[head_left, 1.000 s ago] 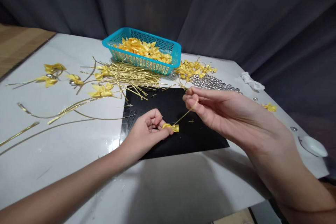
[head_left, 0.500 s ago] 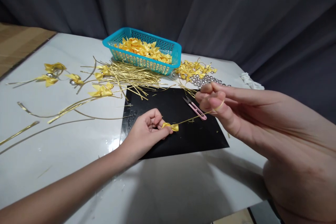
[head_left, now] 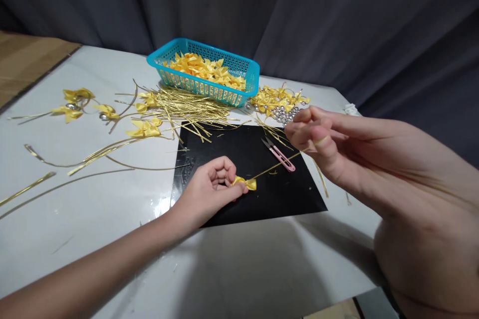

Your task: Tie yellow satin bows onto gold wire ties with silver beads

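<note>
A yellow bow [head_left: 251, 185] is held over the black mat [head_left: 239, 144], pinched by the left hand [head_left: 215, 184]; its thread [head_left: 265, 171] is held taut by the right hand [head_left: 366, 179], fingers half curled and gathered on it. The thread appears uncut, so this bow is judged unfinished. Many loose bows [head_left: 209, 70] are heaped in the blue basket [head_left: 187, 81]. Scissors [head_left: 277, 152] are laid on the mat. The white table [head_left: 75, 199] is backed by dark curtains [head_left: 318, 25]
</note>
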`<state>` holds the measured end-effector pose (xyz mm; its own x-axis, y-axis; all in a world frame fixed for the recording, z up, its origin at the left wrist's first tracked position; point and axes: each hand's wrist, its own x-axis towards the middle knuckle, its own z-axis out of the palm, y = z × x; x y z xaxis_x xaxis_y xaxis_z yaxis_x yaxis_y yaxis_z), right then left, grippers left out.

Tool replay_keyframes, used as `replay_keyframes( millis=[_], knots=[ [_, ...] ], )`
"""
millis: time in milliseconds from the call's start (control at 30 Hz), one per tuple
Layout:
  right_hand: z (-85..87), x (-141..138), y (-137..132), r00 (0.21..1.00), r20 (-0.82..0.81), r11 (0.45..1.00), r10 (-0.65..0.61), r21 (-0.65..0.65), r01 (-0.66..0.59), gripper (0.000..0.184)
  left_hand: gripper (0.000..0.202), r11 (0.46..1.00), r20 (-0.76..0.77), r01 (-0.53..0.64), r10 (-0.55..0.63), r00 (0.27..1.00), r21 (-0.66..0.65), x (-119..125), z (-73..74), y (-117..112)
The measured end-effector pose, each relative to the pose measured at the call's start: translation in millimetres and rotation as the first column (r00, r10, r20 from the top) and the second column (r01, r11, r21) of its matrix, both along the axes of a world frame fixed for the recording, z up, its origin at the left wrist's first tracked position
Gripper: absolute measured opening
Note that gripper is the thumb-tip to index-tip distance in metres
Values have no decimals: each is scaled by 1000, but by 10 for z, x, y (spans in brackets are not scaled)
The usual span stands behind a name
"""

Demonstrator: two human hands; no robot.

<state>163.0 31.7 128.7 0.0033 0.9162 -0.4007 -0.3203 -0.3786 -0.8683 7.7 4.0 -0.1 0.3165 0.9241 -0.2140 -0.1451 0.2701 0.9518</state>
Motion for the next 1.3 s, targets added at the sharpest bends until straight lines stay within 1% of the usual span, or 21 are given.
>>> replay_keyframes(
  millis=[67,100,133,233,300,367,500,567,700,867,1000,1067,1200,1300],
  knots=[
    [-35,-19,93,994,-55,989,-91,-120,84,30,24,1000,22,16,-16,1000,1,5,14,-21],
    [-68,-17,145,990,-78,984,-114,-145,102,30,26,1000,28,29,-29,999,3,8,28,-30],
    [-109,-9,195,989,-93,985,-112,-138,99,30,28,999,28,44,-44,999,4,10,44,-36],
    [-231,38,303,992,-119,990,-39,-140,22,28,27,997,-3,81,-81,997,1,11,88,-39],
    [-274,65,328,993,-121,990,11,-136,-28,28,25,997,-13,83,-83,996,-6,10,96,-33],
    [-277,81,327,990,-138,989,38,-140,-57,29,22,997,-10,75,-75,997,-1,6,85,-29],
    [-242,105,316,982,-181,974,59,-203,-96,31,18,998,-39,67,-67,997,3,5,52,-29],
    [-236,123,320,979,-188,970,79,-214,-120,30,16,998,-51,66,-67,996,-8,6,50,-27],
    [-239,156,342,979,-193,971,71,-210,-112,28,11,998,-12,66,-67,998,-23,3,69,-18],
    [-248,141,390,987,-157,973,35,-222,-70,27,15,997,37,83,-83,996,-2,-20,77,-19],
    [-285,134,452,994,-102,966,50,-249,-74,30,7,996,10,93,-94,996,7,-30,73,-22],
    [-310,148,482,996,-70,966,56,-250,-72,29,8,996,-19,92,-92,996,-7,-22,76,-18],
    [-348,173,516,999,-3,980,48,-195,-48,29,10,996,-78,83,-84,993,-27,4,91,-6],
    [-342,166,511,996,71,987,57,-157,-45,31,10,995,-95,93,-95,991,-19,10,89,-3]
  ],
)
